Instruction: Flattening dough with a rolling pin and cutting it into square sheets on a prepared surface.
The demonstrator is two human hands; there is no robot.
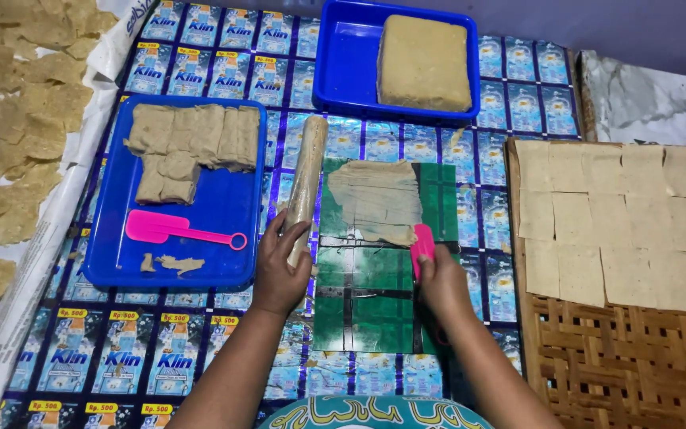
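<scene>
My left hand (278,270) grips the near end of a plastic-wrapped rolling pin (306,179) that lies along the left edge of a green cutting mat (367,306). A thin sheet of beige dough (376,200) is spread on the far half of the mat. My right hand (441,282) holds a pink scraper (422,245) upright at the dough's near right corner.
A blue tray (224,208) at the left holds dough slabs (188,143) and a pink spatula (183,230). Another blue tray (344,63) at the back holds a dough block (423,62). Cut squares (621,214) lie on a woven rack (621,365) at the right. Dried pieces (17,119) lie far left.
</scene>
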